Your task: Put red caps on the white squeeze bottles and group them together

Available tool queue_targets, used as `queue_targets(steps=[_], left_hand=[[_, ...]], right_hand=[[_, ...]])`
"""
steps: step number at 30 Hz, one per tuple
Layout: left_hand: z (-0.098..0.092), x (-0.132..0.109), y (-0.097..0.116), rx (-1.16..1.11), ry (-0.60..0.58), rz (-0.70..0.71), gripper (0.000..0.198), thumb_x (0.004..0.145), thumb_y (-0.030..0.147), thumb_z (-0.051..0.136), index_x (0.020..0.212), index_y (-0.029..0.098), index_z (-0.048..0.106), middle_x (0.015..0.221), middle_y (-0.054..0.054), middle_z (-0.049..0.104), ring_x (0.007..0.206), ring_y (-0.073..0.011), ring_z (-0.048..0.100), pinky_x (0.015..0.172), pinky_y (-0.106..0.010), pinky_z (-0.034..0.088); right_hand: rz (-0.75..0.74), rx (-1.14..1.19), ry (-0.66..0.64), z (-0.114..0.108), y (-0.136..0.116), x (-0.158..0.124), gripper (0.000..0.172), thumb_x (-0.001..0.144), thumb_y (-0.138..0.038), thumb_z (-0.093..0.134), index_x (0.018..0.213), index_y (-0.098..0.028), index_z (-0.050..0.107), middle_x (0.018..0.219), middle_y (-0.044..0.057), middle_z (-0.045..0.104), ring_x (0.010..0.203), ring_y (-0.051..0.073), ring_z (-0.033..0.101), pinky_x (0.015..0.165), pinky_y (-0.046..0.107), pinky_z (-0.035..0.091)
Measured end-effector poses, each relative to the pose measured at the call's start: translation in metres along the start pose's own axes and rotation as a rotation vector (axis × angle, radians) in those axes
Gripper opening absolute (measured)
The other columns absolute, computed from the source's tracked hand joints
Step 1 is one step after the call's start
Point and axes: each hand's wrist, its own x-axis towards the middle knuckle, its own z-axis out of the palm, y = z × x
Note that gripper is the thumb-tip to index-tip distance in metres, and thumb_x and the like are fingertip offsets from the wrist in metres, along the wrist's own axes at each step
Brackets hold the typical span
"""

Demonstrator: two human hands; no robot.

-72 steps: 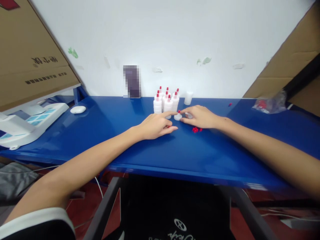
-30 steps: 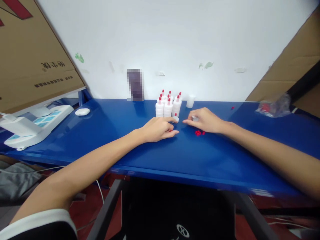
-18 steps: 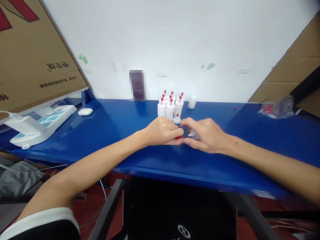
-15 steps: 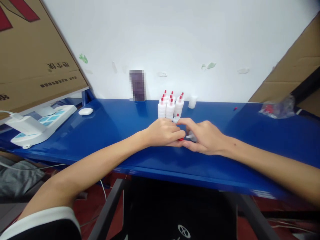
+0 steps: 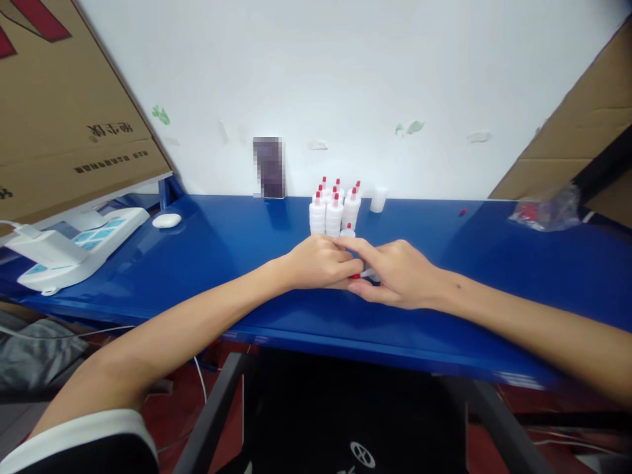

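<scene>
My left hand (image 5: 323,263) is closed, with a small red cap (image 5: 355,276) between its fingertips. My right hand (image 5: 402,273) curls round a translucent pointed nozzle (image 5: 367,272), whose tip faces the red cap. The fingertips of both hands meet above the blue table, and most of what the right hand holds is hidden behind its fingers. Just beyond the hands, several white squeeze bottles (image 5: 318,217) with red-tipped nozzles stand upright in a tight group. In front of them sits a lower white nozzle top (image 5: 348,232) with a red tip, partly covered by my fingers.
A white cup-like container (image 5: 378,200) stands by the wall. To the right are a loose red cap (image 5: 463,212) and a clear plastic bag (image 5: 548,209) with red pieces. On the left lie a white earbud case (image 5: 166,220) and a power strip (image 5: 116,232). A cardboard sheet (image 5: 59,99) leans there.
My right hand has shifted slightly left, bringing the nozzle up to the red cap. My left hand stays almost in place. The whole view has moved a little.
</scene>
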Motion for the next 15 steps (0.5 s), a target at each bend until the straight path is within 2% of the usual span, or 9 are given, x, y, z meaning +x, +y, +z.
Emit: queue_targets(steps=[3, 6, 10, 15], left_hand=[[0.000, 0.002, 0.003, 0.025, 0.070, 0.004, 0.048, 0.109, 0.041, 0.037, 0.073, 0.019, 0.061, 0.057, 0.002, 0.062, 0.049, -0.0114, 0.055, 0.047, -0.029, 0.036], [0.000, 0.002, 0.003, 0.038, 0.063, -0.015, 0.047, 0.108, 0.043, 0.039, 0.075, 0.019, 0.062, 0.060, 0.001, 0.064, 0.050, -0.0121, 0.056, 0.047, -0.029, 0.037], [0.001, 0.000, 0.002, 0.004, -0.050, -0.013, 0.053, 0.111, 0.039, 0.027, 0.078, 0.019, 0.063, 0.063, -0.001, 0.066, 0.055, -0.0135, 0.060, 0.053, -0.029, 0.043], [0.003, -0.002, 0.000, -0.070, -0.145, -0.071, 0.062, 0.110, 0.049, 0.017, 0.089, 0.018, 0.067, 0.068, -0.005, 0.068, 0.058, -0.0158, 0.062, 0.054, -0.029, 0.043]], right_hand=[[0.008, -0.011, 0.000, -0.001, -0.006, 0.001, 0.070, 0.098, -0.055, 0.045, 0.154, -0.013, 0.040, 0.070, 0.003, 0.072, 0.057, 0.020, 0.063, 0.052, 0.028, 0.035], [0.006, 0.016, 0.033, -0.001, -0.011, 0.002, 0.066, 0.097, -0.050, 0.047, 0.152, -0.013, 0.040, 0.070, 0.002, 0.072, 0.060, 0.021, 0.065, 0.054, 0.029, 0.037], [0.052, 0.060, 0.063, 0.000, -0.016, 0.002, 0.055, 0.097, -0.042, 0.046, 0.144, -0.014, 0.041, 0.065, 0.001, 0.070, 0.059, 0.022, 0.065, 0.055, 0.030, 0.037], [0.112, 0.040, 0.029, 0.002, -0.016, 0.002, 0.046, 0.095, -0.036, 0.040, 0.134, -0.013, 0.043, 0.069, 0.003, 0.072, 0.061, 0.023, 0.066, 0.054, 0.031, 0.033]])
